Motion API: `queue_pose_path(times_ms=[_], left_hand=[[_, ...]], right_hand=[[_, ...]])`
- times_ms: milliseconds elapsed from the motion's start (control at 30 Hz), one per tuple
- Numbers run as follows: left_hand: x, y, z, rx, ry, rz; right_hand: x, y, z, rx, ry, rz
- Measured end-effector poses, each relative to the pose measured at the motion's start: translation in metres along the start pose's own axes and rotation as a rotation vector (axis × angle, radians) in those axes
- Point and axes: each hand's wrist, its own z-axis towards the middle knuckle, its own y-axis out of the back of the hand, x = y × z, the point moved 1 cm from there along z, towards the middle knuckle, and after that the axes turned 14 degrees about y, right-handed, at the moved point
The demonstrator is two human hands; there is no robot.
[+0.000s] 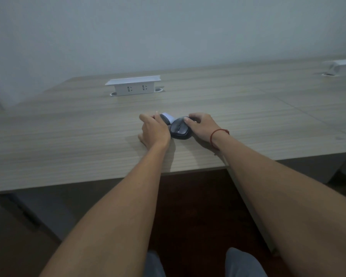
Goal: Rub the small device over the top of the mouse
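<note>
From the head view, the right hand (201,124) grips a dark mouse (180,130) resting mid-bench (68,140), while at its 10 o'clock, touching it, the left hand (154,130) pinches a small grey-and-white piece (166,118).

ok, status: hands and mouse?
Left hand grips grey-white piece. Right hand grips mouse on desk. Nothing in the way.

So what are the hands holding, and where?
Right hand grips the dark mouse at its far end; left hand pinches a small grey-and-white piece.
</note>
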Motion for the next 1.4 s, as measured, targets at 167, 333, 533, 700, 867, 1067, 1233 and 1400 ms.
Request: queue_pose_path(times_ms=[167,333,533,700,867,1067,1233,1400], left_hand=[[0.0,-0.001,0.0,0.169,-0.063,-0.162],[-0.003,-0.003,0.0,0.08,-0.007,-0.031],[-0.003,-0.001,-0.002,0.164,-0.051,-0.146],[-0.001,0.0,-0.002,0.194,-0.027,-0.29],[0.0,0.002,-0.004,0.122,-0.001,-0.206],[-0.005,-0.002,-0.007,0.262,-0.144,-0.23],[-0.005,-0.001,-0.003,0.087,-0.108,-0.239],[-0.007,-0.002,-0.012,0.136,-0.245,-0.15]], right_hand=[[-0.001,-0.001,-0.002,0.008,-0.028,0.014],[-0.001,0.001,-0.005,0.066,0.016,-0.032],[0.001,-0.001,-0.005,0.043,0.014,-0.045],[-0.011,-0.002,0.001,0.013,-0.002,-0.015],[0.006,-0.001,-0.015,0.022,0.03,-0.014],[0.005,-0.002,-0.014,0.045,0.046,-0.11],[0.006,-0.002,-0.015,0.064,0.057,-0.125],[0.007,0.0,-0.018,0.053,0.054,-0.078]])
